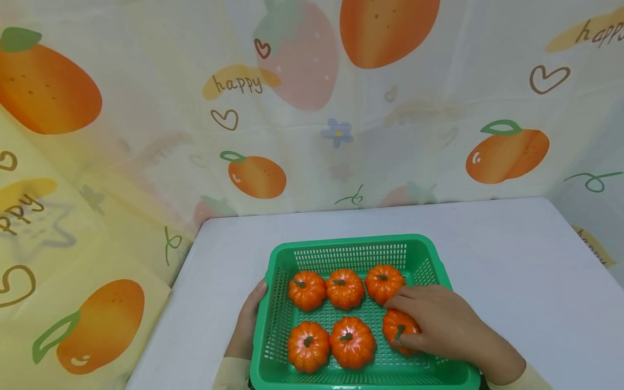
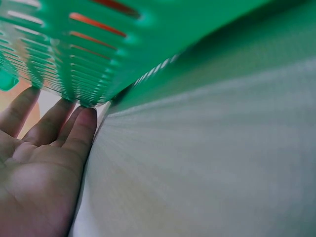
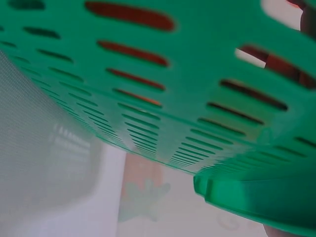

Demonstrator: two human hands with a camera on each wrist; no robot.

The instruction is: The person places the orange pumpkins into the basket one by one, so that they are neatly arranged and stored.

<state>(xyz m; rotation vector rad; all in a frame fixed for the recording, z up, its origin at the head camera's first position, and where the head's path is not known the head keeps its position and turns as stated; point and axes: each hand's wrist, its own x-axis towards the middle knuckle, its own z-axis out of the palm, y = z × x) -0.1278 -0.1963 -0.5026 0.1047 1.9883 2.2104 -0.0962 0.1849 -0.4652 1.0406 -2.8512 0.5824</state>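
A green plastic basket (image 1: 351,385) stands on the table and holds two rows of small orange pumpkins with green stems. My right hand (image 1: 446,319) reaches over the basket's right side and grips the front-right pumpkin (image 1: 400,320) between thumb and fingers. Behind it, close to my fingers, sits the back-right pumpkin (image 1: 382,281). My left hand (image 1: 247,319) rests against the basket's left outer wall. In the left wrist view, the fingertips of that hand (image 2: 49,153) touch the slotted wall (image 2: 89,54). The right wrist view mostly shows the basket's slotted side (image 3: 182,118), which hides the gripped pumpkin's underside.
Other pumpkins are the back-left one (image 1: 307,290), the back-middle one (image 1: 345,290), the front-left one (image 1: 309,348) and the front-middle one (image 1: 353,344). The white table (image 1: 512,254) ends at a fruit-printed cloth (image 1: 390,135) behind it.
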